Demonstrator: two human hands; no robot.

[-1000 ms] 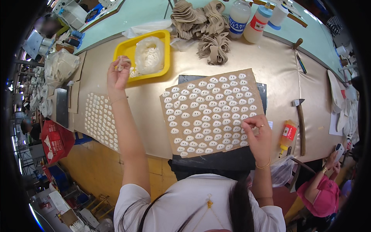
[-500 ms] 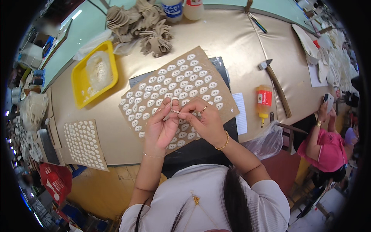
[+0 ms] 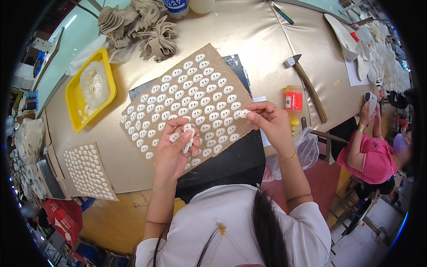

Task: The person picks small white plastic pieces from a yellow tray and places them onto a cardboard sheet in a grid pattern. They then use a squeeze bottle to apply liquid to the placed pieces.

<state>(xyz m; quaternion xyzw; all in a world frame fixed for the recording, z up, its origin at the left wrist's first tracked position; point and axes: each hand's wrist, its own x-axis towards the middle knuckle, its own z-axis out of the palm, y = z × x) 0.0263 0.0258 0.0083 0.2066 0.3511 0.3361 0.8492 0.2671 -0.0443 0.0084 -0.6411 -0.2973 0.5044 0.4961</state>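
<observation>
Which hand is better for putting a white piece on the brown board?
Probably the right hand: it pinches one white piece at the edge of the brown board. The left hand is busy holding several loose pieces.

A board (image 3: 218,62) bearing pieces (image 3: 179,95) lies mid-frame on the desk (image 3: 249,44); a tray (image 3: 102,55) with a bag (image 3: 94,84) inside sits upper left, a second board (image 3: 100,159) lower left, a bottle (image 3: 293,100) and hammer (image 3: 311,91) right.

Blue-labelled bottle (image 3: 177,7) cut off by upper edge | dark board (image 3: 236,65) partly hidden under cardboard sheet (image 3: 214,52) | white pieces (image 3: 188,139) in left hand (image 3: 171,147) overlap, I can't count them
</observation>
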